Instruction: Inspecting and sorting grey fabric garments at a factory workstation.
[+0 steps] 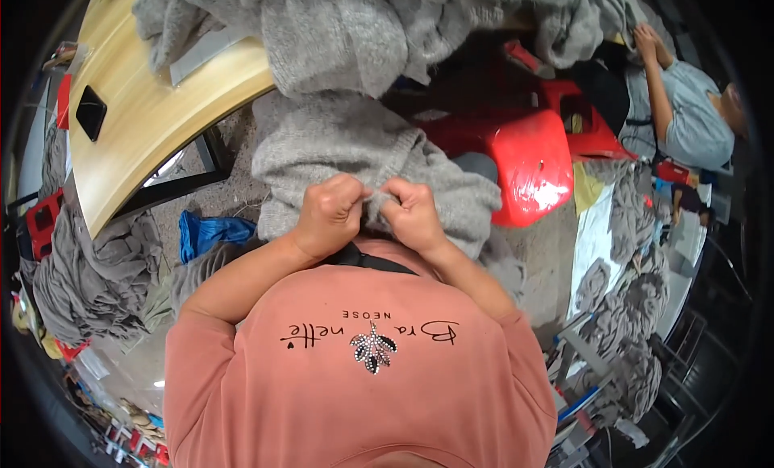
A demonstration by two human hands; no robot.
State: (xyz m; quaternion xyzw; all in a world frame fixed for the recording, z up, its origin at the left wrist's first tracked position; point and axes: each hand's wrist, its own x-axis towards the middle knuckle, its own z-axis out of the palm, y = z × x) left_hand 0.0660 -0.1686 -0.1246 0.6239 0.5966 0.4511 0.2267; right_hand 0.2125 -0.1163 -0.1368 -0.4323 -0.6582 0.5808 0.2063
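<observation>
A grey knitted garment [322,141] lies bunched over my lap, its near edge drawn up toward my body. My left hand [332,214] is closed, fingers curled in, pinching the garment's edge. Close beside it on the right, my right hand [409,214] is closed on the same edge. A small bit of the knit shows between the two hands, which are a short gap apart. What lies under the fingertips is hidden.
Ahead, a wooden table [129,145] bears a heap of grey knitwear [347,33] and a black phone [91,113]. Red plastic stools [532,170] stand at right. A blue bag [214,232] and piled grey knits [97,282] lie left. A co-worker [685,105] sits far right.
</observation>
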